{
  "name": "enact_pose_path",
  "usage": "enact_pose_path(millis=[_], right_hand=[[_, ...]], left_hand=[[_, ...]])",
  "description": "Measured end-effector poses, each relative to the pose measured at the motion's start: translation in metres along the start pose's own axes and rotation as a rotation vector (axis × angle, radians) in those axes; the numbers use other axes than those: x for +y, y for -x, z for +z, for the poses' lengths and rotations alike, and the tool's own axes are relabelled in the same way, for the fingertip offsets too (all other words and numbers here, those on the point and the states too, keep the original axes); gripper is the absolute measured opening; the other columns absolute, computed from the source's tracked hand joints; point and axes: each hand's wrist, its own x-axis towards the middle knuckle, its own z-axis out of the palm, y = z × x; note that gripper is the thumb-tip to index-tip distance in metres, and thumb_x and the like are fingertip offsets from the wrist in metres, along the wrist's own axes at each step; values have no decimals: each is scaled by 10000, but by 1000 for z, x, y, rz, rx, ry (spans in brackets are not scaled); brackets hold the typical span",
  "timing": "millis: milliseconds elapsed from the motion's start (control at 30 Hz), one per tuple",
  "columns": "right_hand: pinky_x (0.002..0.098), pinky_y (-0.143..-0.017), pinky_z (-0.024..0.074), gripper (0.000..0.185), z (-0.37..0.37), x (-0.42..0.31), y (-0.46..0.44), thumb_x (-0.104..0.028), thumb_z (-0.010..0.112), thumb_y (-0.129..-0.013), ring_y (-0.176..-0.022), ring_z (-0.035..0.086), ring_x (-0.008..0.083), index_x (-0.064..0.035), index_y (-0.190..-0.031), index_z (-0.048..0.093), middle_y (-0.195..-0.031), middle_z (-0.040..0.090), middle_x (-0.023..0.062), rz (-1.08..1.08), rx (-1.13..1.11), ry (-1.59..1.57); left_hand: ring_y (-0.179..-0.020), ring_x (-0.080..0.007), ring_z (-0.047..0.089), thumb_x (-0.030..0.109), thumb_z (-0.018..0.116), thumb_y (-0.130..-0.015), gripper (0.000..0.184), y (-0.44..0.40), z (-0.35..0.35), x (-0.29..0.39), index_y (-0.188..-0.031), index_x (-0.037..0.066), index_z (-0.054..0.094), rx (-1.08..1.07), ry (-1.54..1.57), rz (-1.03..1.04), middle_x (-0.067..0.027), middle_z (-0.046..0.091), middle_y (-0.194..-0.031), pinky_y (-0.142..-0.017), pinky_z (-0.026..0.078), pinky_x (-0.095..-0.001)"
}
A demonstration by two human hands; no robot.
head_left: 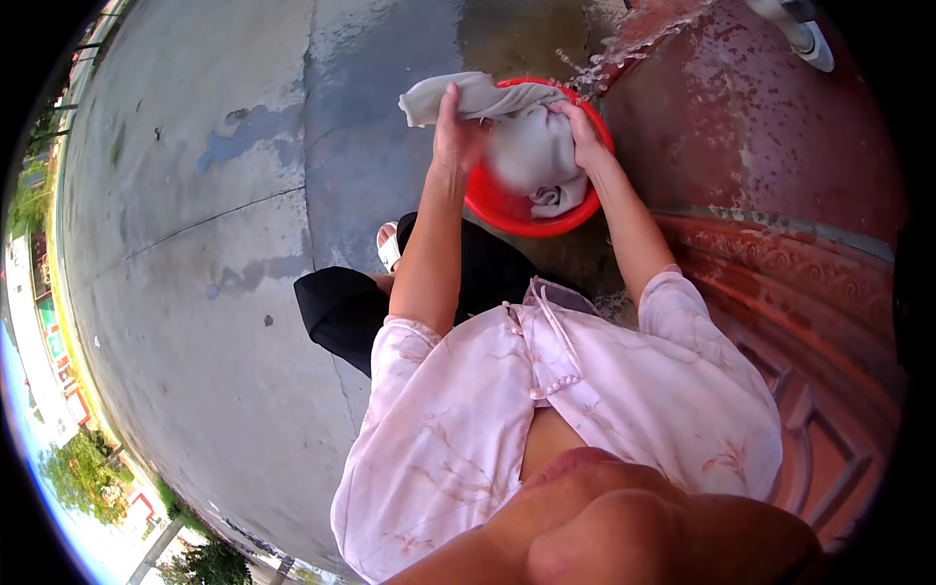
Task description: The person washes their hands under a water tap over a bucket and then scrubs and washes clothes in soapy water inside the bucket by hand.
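Observation:
A wet light grey cloth (531,146) lies bunched in a round red basin (546,230), and one end of it hangs out past the basin's upper left rim. My left hand (456,136) is at the basin's left side, closed around that end of the cloth. On the right, my right hand (583,136) grips the cloth near the basin's right rim, fingers over the fabric. Part of the cloth's middle is blurred. Water (634,44) splashes just beyond the basin at the upper right.
Wet grey concrete (380,117) spreads to the left, with a reddish wet floor (741,127) at the right. A person's foot in a white shoe (817,49) shows at the upper right. A carved red structure (790,292) borders my right side.

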Motion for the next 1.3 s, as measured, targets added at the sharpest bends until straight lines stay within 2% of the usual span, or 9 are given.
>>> enact_pose_path(millis=[133,233,300,400,500,667,833,1100,1300], right_hand=[[400,-1010,406,483,-22,15,-54,-373,529,-930,-1140,543,241,-100,-1327,508,-1248,578,98,-163,-130,-327],[389,-1023,394,534,-8,18,-26,-364,595,-904,-1150,534,246,-102,-1352,472,-1282,555,77,-159,-79,-220],[365,-1023,386,588,6,29,0,-309,692,-840,-1162,521,241,-73,-1334,479,-1267,556,82,-199,-114,-139],[372,-1039,367,754,35,49,35,-286,772,-744,-1244,470,272,-22,-1359,424,-1353,481,134,-841,-7,575],[390,-1000,406,601,63,42,43,-261,768,-747,-1189,516,334,-55,-1261,535,-1296,534,171,-1295,117,1175],[376,-908,462,420,73,60,31,-284,707,-802,-1053,600,333,-28,-1126,627,-1130,636,176,-1059,-243,943],[372,-869,476,360,61,72,17,-286,668,-829,-991,630,320,-19,-1072,656,-1044,667,180,-725,8,833],[363,-782,489,311,24,104,-33,-255,545,-862,-870,663,260,7,-930,698,-921,693,187,-624,183,863],[338,-760,486,316,-5,89,-51,-262,532,-844,-832,645,221,2,-903,695,-871,688,168,-542,-87,749]], left_hand=[[-1165,-228,518,357,606,-895,457,-20,-22,-65,-1243,81,499,212,-104,36,-79,580,-1215,-1023,358,-364],[-1125,-224,550,312,642,-880,482,-17,-32,-78,-1263,75,471,285,102,49,-89,572,-1208,-983,438,-364],[-1142,-226,533,449,546,-913,463,-17,-35,-72,-1220,103,530,476,-167,-37,-72,581,-1214,-998,401,-373],[-1149,-242,542,555,421,-928,579,-1,-26,-61,-1254,87,523,301,-103,-106,-96,586,-1221,-997,416,-379],[-1159,-263,547,556,332,-953,595,8,-34,-76,-1282,92,511,132,84,-109,-112,586,-1230,-995,424,-386],[-1130,-267,565,463,325,-990,486,25,-29,-104,-1295,129,506,296,143,-55,-114,583,-1225,-965,452,-393],[-1092,-257,587,380,342,-998,409,20,-53,-122,-1214,108,557,361,127,-109,-105,606,-1173,-925,477,-396],[-1002,-273,622,393,423,-931,511,28,-56,-129,-1153,-27,610,1000,-475,-179,-152,624,-1148,-839,496,-420],[-952,-289,602,484,523,-899,519,42,-79,-120,-1209,69,553,759,-360,-282,-120,615,-1084,-802,490,-463]])
